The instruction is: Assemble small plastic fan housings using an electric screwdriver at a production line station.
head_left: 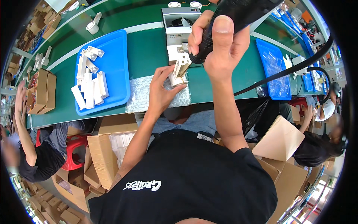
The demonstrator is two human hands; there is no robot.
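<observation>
My left hand (159, 93) is closed round the cylindrical lower part of a white track light (178, 79), holding it upright over a sheet of bubble wrap (143, 93). Gripped in my right hand (225, 54) is a black electric screwdriver (242, 15), tilted with its nose down at the top of the light's narrow box-shaped part. The screwdriver's tip is too small to tell whether it sits in a screw. Just beyond the light stands a grey-and-white screw feeder (181, 33), partly hidden by my right fingers.
A blue tray (121, 56) of white housings (89, 87) lies on the left of the green bench (145, 48). Another blue tray (274, 71) holds clear plastic parts on the right. A black cable (283, 76) crosses the right side. Cardboard boxes (102, 156) flank me; co-workers sit either side.
</observation>
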